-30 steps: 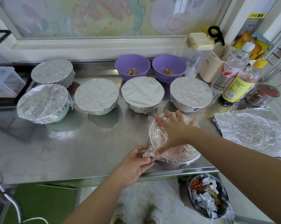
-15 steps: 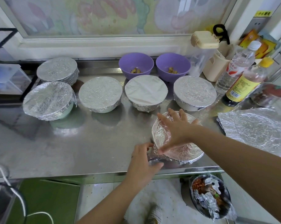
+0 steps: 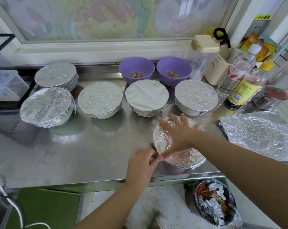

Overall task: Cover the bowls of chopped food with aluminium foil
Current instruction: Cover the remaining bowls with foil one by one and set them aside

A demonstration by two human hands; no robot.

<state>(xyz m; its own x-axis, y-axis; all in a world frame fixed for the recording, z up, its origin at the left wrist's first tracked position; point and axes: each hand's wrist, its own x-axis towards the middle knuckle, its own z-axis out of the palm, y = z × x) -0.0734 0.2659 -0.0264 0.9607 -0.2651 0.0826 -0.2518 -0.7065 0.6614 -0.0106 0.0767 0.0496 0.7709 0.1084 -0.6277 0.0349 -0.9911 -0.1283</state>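
tabletop (image 3: 90, 154): steel | far edge: two purple bowls (image 3: 136, 66) | left to middle: five foil-covered bowls (image 3: 100, 100) | near edge: sixth covered bowl (image 3: 184, 160) | right edge: loose foil sheet (image 3: 259, 136) | far right corner: bottles (image 3: 244, 90)

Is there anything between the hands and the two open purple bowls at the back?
Yes. The smooth-topped covered bowl and the crinkly covered bowl right of it stand before the purple bowls, between them and the left hand and right hand.
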